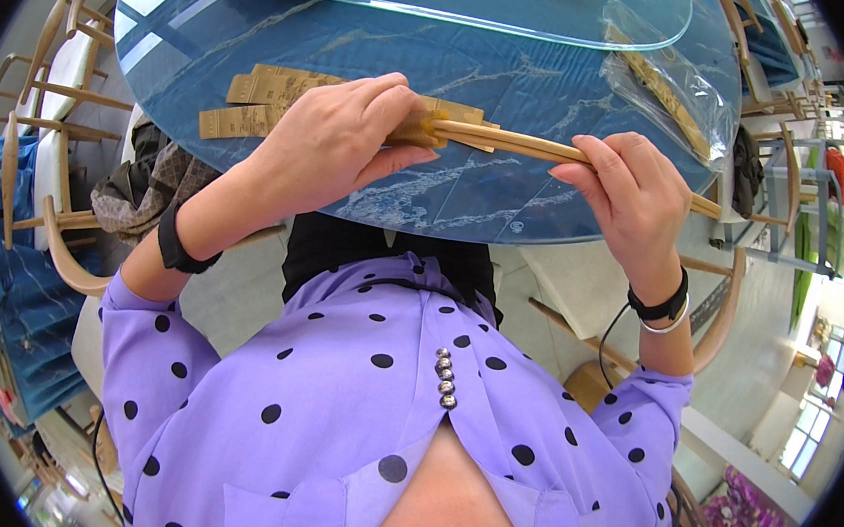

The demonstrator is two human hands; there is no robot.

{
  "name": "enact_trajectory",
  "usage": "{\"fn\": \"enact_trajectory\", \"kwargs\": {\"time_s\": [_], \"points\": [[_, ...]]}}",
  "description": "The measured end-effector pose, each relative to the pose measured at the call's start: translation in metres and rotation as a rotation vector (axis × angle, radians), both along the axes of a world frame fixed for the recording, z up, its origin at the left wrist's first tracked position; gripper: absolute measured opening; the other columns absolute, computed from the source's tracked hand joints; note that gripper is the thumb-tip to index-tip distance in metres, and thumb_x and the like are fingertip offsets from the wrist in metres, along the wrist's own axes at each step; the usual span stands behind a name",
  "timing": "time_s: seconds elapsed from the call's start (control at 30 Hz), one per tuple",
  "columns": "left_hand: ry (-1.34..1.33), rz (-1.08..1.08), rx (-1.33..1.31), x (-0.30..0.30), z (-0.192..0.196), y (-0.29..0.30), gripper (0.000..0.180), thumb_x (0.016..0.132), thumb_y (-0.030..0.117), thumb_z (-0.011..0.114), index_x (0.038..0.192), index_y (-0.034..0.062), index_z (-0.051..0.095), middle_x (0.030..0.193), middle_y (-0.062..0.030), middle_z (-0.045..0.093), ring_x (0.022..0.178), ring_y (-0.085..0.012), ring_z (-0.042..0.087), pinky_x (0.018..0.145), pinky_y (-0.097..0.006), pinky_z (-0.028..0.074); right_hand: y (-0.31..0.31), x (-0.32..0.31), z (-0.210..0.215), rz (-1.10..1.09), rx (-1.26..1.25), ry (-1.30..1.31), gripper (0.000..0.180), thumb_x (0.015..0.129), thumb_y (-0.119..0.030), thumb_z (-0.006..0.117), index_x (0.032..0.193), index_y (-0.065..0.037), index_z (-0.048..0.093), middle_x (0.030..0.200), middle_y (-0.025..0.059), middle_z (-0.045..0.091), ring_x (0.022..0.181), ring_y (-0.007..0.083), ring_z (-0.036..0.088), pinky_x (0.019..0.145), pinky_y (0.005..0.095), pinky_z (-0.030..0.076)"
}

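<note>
The left hand [358,137] grips a brown paper sleeve [415,128] above the blue surface [439,72]; wooden chopsticks [513,142] stick out of its mouth, pinched in the right hand [627,196]. Their long axis runs crosswise, the right ends slightly nearer the person. Flat paper packets [238,124] with small dark print lie beneath. A clear plastic bag [700,88] at right holds a tan strip [673,103].

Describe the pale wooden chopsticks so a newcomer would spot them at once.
Find the round-edged blue marbled table across the top. Above its near part, pale wooden chopsticks stretch from a brown paper sleeve in the left hand to the right hand. Unlike the flat brown packets on the table, they show bare wood.
</note>
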State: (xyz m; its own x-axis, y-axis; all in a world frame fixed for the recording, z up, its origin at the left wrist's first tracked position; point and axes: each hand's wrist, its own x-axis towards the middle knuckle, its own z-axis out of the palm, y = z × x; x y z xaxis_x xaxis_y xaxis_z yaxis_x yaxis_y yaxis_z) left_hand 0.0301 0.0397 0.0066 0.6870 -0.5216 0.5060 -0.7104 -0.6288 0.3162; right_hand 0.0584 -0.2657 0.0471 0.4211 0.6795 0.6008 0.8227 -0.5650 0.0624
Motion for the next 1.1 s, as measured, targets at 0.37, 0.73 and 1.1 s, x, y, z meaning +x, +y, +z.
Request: {"fn": "enact_trajectory", "kwargs": {"time_s": [0.37,0.73,1.1], "points": [[0.099,-0.014,-0.009,0.0,0.0,0.0,0.037,0.091,0.032,0.074,0.099,0.0018,0.054,0.091,-0.0123,0.059,0.077,-0.0319,0.062,0.068,-0.041,0.05,0.003,-0.001,0.0,0.032,-0.04,0.163,0.029,0.082,-0.032,0.081,0.087,-0.007,0.068,0.07,0.0015,0.056,0.056,0.0165,0.056,0.048,0.0299,0.043],[0.208,0.056,0.021,-0.002,0.004,0.003,0.047,0.081,0.034,0.082,0.11,0.0057,0.059,0.103,-0.0077,0.059,0.098,-0.0286,0.059,0.081,-0.039,0.048,0.011,-0.01,-0.011,-0.018,0.025,0.233,0.028,0.082,-0.032,0.081,0.087,-0.007,0.07,0.067,0.0022,0.054,0.053,0.0176,0.054,0.046,0.0308,0.042],[-0.158,0.573,-0.316,-0.046,-0.024,-0.017,0.068,0.067,0.039,0.094,0.111,0.0068,0.055,0.102,-0.0065,0.051,0.076,-0.0188,0.048,0.067,-0.031,0.042,0.035,-0.042,-0.036,-0.119,0.241,0.43,0.024,0.085,-0.025,0.081,0.091,-0.004,0.073,0.067,0.004,0.057,0.053,0.018,0.054,0.047,0.031,0.041]]}}
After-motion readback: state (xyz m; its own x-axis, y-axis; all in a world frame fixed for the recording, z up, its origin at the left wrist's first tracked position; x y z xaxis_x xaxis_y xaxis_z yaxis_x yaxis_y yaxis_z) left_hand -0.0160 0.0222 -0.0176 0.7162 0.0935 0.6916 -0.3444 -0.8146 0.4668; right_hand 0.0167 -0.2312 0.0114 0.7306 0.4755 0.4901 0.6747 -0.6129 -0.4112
